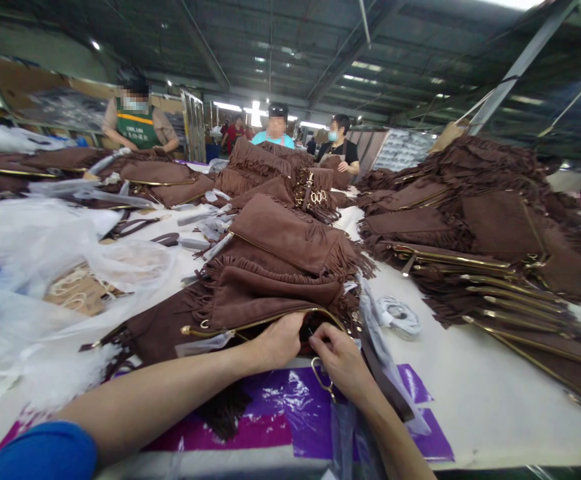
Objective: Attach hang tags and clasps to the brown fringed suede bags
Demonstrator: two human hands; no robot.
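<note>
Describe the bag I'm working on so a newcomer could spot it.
On the white table, find shiny purple sheeting. Beside it lies a gold-zipped brown bag. Unlike its neighbours, it has the worker's left hand and right hand at its open mouth.

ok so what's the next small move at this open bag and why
Perhaps use the left grip to ease the brown bag wider open: its zipper is undone, and the right grip is pinched at the bag's dark mouth.

Stacked bags (490, 227) lie right of the unzipped bag (265, 299), past a coil (399, 316); plastic wrapping (35, 230) lies left of it, co-workers (141, 128) behind.
</note>
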